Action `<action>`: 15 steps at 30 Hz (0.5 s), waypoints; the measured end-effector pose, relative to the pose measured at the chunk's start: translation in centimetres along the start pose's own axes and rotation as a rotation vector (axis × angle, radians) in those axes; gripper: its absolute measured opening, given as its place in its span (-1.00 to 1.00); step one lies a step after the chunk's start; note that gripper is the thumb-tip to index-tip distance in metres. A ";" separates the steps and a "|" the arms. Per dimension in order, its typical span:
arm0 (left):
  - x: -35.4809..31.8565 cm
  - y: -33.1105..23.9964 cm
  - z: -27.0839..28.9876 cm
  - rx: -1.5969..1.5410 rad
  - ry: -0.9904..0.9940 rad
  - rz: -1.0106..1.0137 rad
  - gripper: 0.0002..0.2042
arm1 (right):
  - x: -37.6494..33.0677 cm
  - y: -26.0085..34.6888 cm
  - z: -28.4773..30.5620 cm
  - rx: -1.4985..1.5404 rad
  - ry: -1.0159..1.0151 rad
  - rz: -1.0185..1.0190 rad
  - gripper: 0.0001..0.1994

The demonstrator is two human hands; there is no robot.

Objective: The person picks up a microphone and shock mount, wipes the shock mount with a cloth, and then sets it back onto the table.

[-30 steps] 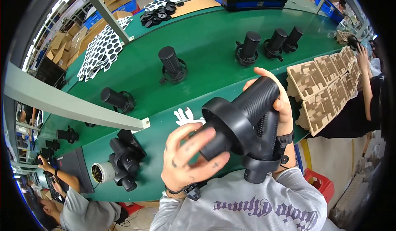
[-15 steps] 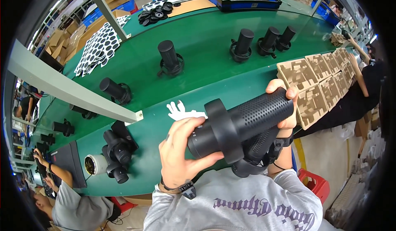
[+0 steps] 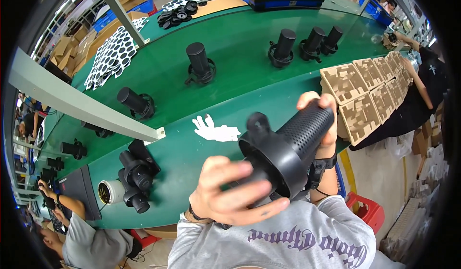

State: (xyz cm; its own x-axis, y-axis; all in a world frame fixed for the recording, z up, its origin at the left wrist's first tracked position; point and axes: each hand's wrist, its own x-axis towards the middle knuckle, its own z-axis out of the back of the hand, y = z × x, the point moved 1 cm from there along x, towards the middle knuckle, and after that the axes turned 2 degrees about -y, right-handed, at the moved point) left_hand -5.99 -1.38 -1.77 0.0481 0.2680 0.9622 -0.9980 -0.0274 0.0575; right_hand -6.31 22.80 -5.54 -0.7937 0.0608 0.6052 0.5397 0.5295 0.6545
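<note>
Grip: the right hand (image 3: 330,132) is clamped on the perforated far end of a black microphone (image 3: 307,129), fingers hooked over its rim. The left hand (image 3: 218,197) is at the plain near end; its fingers are extended and motion-blurred, so whether they press or merely skim the casing cannot be told.

Position: microphone aloft and tilted, over the table's (image 3: 177,168) near edge, before the person's chest. A wide ring mount (image 3: 293,168) encircles the barrel between the hands; a rounded knob (image 3: 259,125) juts from the ring's far side.

Handling (judged): stiff shell, probably fairly heavy for its bulk. Smooth ring likely slippery, and might swing if its joint is loose. Perforated sleeve should give better friction but could scuff or dent. Soundest hold: one palm around the sleeve, the other hand supporting the plain end; knob a poor handle.

Nearby: white glove (image 3: 217,132) lies on the table beyond the left hand. Toward the table's left end, a cluster of black cylindrical parts (image 3: 137,177) sits just beside a white tub (image 3: 111,192). Brown pulp trays (image 3: 357,117) line the right end.

Farther: on the green conveyor (image 3: 240,72) behind, three similar microphones (image 3: 285,41) stand toward the right.
</note>
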 end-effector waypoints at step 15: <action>0.7 -0.5 1.1 -0.111 0.049 0.177 -0.82 | -0.6 -0.1 -0.5 -0.096 -0.109 -0.077 -0.09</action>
State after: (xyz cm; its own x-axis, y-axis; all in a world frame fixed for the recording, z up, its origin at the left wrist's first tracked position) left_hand -5.44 -2.29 -0.86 -0.1276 0.3153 0.9404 -0.9893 0.0269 -0.1432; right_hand -5.75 22.28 -5.76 -0.8568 0.1176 0.5020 0.4962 0.4527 0.7409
